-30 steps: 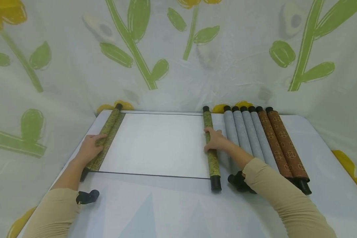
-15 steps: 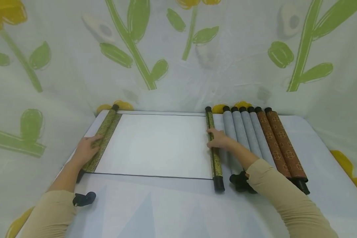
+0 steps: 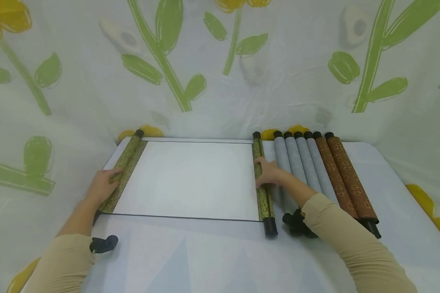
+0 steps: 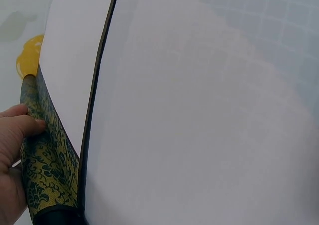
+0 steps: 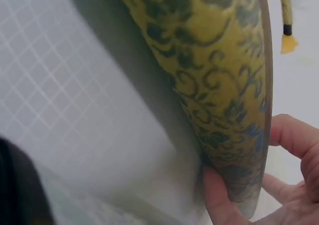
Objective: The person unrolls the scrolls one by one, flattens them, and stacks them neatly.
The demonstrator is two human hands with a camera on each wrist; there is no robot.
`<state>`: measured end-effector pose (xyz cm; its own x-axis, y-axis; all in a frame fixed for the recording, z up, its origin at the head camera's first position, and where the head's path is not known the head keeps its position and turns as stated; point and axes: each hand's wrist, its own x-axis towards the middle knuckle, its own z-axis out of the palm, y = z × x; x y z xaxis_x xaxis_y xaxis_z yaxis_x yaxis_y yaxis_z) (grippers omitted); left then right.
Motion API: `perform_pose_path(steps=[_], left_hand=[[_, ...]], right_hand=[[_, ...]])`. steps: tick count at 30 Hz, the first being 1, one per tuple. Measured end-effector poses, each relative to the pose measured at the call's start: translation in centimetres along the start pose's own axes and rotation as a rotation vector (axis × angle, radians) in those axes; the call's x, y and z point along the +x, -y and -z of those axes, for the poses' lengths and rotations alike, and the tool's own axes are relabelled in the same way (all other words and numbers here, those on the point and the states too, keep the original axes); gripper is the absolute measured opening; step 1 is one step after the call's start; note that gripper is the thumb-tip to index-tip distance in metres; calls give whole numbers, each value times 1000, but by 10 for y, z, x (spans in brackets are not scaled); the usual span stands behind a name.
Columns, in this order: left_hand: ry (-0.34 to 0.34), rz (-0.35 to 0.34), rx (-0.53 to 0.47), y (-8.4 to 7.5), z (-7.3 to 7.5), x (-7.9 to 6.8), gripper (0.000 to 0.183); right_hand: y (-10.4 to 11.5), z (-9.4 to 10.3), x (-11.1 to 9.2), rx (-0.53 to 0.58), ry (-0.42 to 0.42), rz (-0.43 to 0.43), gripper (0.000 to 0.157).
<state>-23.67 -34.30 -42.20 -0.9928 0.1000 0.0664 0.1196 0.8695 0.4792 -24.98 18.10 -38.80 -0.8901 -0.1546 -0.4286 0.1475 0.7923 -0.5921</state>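
A scroll lies unrolled sideways on the table, its blank white paper (image 3: 190, 179) stretched between two rolled ends of green-gold floral brocade. My left hand (image 3: 103, 186) holds the left roll (image 3: 132, 152). In the left wrist view, that hand (image 4: 14, 140) lays its thumb on top of the brocade. At the other end, my right hand (image 3: 270, 173) grips the right roll (image 3: 267, 208) around its middle, and a narrow brocade strip shows flat beside it. Seen from the right wrist, the fingers and thumb of the hand (image 5: 299, 205) close on both sides of the roll. Black knobs cap the rolls.
Right of the scroll, several rolled grey scrolls (image 3: 301, 158) lie side by side, partly under my right forearm. Two brown patterned scrolls (image 3: 346, 175) lie beyond them. A white curtain (image 3: 220, 93) printed with plants hangs behind the table (image 3: 205, 256).
The left roll has moved left with my left hand. The right roll has shifted slightly right and turned, baring a brocade strip beside it. More white paper shows between them.
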Motion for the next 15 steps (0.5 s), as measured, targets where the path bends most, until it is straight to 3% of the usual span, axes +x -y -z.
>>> perform_pose_path(steps=[6,15], left_hand=[[4,7,-6,5,3,1,46],[-68,-19,9,9,2,11,44]], right_hand=[[-3,2,3,64,5,5,87],[-3,0,1,110,4,19,85]])
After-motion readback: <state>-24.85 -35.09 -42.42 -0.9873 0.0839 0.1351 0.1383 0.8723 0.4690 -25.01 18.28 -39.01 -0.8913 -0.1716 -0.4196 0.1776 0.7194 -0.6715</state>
